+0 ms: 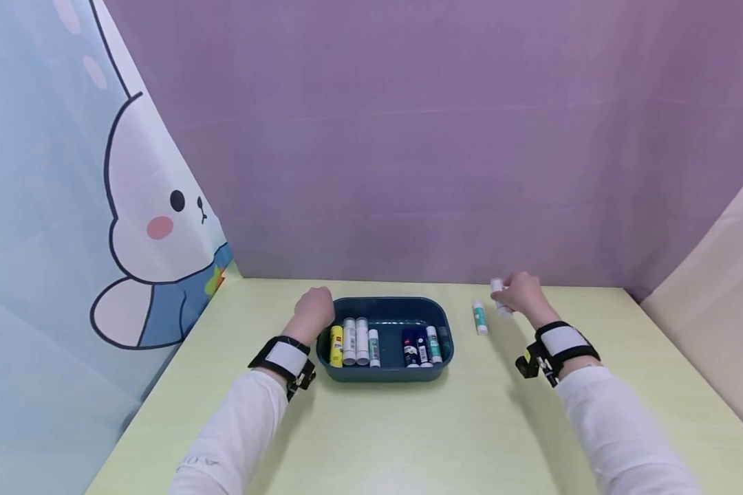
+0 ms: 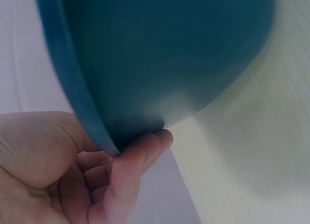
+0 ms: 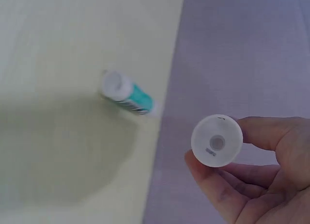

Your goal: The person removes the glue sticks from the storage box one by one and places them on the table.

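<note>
A dark teal plastic basin [image 1: 384,375] sits on the table with several glue sticks inside it. At its upper left corner, my left hand [image 1: 314,311] pinches the rim; the left wrist view shows thumb and fingers [image 2: 128,170] on the basin's edge [image 2: 80,83]. My right hand [image 1: 523,294] holds a white glue stick [image 1: 497,284] between thumb and fingers, right of the basin; its round white end [image 3: 216,140] faces the right wrist camera. A smaller teal-and-white glue stick [image 1: 480,318] lies on the table just left of that hand.
Inside the basin, a yellow glue stick [image 1: 336,346], two white ones [image 1: 356,342] and a teal-white one [image 1: 374,348] lie on the left. Dark blue ones [image 1: 411,348] and another teal-white one [image 1: 433,345] lie on the right. A purple cloth [image 1: 433,172] hangs behind the table.
</note>
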`<state>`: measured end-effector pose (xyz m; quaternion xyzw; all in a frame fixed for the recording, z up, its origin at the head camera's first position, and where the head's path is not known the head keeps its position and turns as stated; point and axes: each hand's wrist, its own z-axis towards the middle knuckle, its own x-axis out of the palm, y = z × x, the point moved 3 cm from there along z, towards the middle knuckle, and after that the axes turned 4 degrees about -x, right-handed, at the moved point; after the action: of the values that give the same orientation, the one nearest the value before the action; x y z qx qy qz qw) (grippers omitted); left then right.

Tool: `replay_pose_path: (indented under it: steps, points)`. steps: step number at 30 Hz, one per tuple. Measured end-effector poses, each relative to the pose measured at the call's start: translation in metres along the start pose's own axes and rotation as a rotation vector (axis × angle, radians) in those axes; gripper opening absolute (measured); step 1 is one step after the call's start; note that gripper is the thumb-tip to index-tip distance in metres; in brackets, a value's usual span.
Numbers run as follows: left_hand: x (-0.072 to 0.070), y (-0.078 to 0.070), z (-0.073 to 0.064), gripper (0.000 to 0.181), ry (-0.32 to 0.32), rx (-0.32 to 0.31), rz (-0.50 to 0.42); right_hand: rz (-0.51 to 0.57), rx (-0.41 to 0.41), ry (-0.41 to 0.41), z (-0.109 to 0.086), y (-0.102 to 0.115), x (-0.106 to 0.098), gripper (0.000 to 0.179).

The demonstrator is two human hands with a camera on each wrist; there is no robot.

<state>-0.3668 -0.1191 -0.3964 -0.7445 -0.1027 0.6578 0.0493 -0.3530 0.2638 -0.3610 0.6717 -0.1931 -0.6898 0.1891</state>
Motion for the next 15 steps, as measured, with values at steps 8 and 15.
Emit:
replay_pose_path:
  steps: [8,15]
  points:
    - [0.0,0.002,0.0,0.018,0.0,0.012,-0.001,0.007,0.033,-0.03,0.003,-0.021,0.027,0.051]
    - [-0.001,0.003,0.001,0.016,0.006,-0.008,-0.006,-0.02,0.075,-0.016,0.003,-0.033,0.045,0.05]
